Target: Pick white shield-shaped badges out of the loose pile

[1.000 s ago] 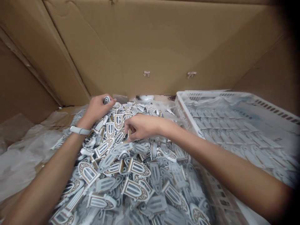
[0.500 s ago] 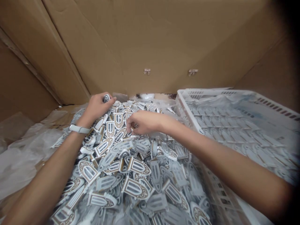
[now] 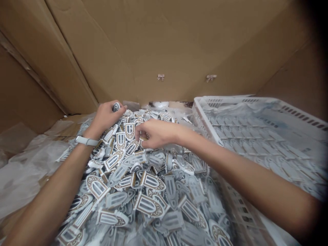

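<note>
A heap of small arched, window-shaped pieces (image 3: 150, 205), white and grey with gold scrollwork on many faces, spreads out in front of me. At the far left of the heap, my left hand (image 3: 106, 116) is closed round one grey-and-white arched piece (image 3: 116, 107), whose end shows between thumb and fingers. Over the middle of the heap, my right hand (image 3: 159, 133) is bent down with its thumb and forefinger apart. Its fingertips come close to the pieces there; whether they touch one is hard to see. A white band (image 3: 87, 140) circles my left wrist.
At the right stands a white slotted plastic crate (image 3: 205, 119), lined with clear film and holding rows of similar pieces. Crumpled clear plastic (image 3: 28, 171) lies at the left. A cardboard wall (image 3: 164, 44) with two small clips rises behind the heap.
My right hand has shifted slightly left over the heap, and its thumb and forefinger look further apart. The left hand keeps its place with the arched piece.
</note>
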`<state>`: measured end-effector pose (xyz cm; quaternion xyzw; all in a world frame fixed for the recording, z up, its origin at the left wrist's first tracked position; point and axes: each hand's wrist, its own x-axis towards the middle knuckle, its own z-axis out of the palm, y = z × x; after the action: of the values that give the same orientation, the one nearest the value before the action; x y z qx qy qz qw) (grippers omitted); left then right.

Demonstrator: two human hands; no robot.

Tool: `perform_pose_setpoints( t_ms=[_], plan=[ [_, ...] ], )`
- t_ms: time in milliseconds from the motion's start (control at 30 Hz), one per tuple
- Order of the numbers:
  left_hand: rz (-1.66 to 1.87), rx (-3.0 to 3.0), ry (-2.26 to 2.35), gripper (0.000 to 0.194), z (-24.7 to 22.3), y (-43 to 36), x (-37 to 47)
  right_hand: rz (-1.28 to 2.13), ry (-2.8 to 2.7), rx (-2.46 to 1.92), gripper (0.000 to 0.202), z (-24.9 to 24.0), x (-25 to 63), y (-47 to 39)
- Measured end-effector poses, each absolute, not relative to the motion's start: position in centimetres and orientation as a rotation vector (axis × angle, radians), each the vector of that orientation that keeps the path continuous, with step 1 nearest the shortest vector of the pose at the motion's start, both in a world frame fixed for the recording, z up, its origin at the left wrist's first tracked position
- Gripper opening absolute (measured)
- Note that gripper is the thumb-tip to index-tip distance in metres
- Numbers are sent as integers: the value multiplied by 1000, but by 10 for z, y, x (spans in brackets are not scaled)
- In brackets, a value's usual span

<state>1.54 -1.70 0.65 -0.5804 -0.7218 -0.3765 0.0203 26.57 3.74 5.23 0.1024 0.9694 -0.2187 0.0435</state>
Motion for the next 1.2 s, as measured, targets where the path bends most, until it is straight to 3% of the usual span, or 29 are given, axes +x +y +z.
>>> perform_pose_setpoints(
  t_ms=[700,1200],
  plan=[
    [-1184,-1812,-2239,34,6,-16,14,-638,3052,233,38,46,263,42],
    [-1183,-1788,-2245,38,5,-16,13,-615,2940,265,25,47,263,42]
  ],
)
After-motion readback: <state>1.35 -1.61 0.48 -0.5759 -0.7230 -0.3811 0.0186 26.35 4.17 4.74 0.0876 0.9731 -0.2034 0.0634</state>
